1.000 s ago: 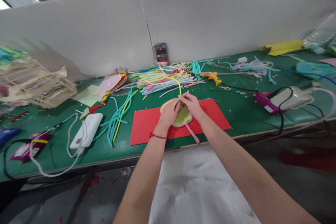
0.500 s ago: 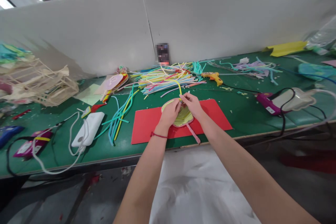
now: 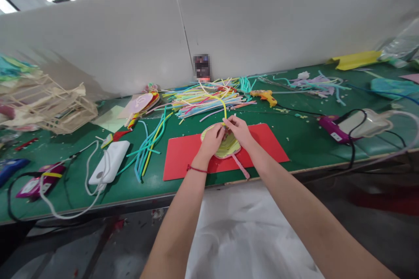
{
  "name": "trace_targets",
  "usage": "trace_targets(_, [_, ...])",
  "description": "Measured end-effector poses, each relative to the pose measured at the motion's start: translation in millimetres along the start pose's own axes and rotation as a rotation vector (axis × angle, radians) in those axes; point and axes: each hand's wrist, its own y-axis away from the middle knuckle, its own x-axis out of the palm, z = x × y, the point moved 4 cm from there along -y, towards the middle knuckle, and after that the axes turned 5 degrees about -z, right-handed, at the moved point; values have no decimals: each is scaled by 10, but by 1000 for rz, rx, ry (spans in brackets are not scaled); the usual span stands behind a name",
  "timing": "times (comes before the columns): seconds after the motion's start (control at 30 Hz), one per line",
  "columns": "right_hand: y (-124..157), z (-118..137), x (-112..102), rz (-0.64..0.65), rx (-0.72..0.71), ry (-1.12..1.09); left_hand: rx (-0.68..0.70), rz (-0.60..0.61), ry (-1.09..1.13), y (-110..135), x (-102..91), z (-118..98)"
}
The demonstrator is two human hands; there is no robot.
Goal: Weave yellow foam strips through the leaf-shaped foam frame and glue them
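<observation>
A small round fan-shaped piece (image 3: 229, 147), yellow-green with a pink handle, lies on a red sheet (image 3: 183, 155) on the green table. My left hand (image 3: 211, 141) rests on its left side with the fingers curled down onto it. My right hand (image 3: 240, 130) pinches a thin yellow strip (image 3: 222, 107) at the piece's far edge; the strip arcs up and back toward a pile of coloured strips (image 3: 204, 96). Both hands meet at that far edge, fingertips close together.
A yellow glue gun (image 3: 265, 95) lies beyond the red sheet. A purple glue gun (image 3: 332, 127) with black cable and a grey pouch sit at right. A white power block (image 3: 109, 161) with cord lies at left, beside teal strips (image 3: 147, 146). Wooden frames (image 3: 49, 104) stand far left.
Almost nothing has moved. Both hands stay on the far edge of the fan-shaped piece with the yellow strip; only the view has shifted slightly.
</observation>
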Motion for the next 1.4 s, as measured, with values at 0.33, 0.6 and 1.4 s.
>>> trace_targets(0.33, [1,25,7,-20,28,-83,-139,-7,245,-10,1,17])
trace_targets(0.6, [4,43,16,-4,6,-76,-121,-22,311,-21,-7,-1])
trace_targets(1.4, [12,-5,21,78,-5,15,6,-1,73,-20,-41,-26])
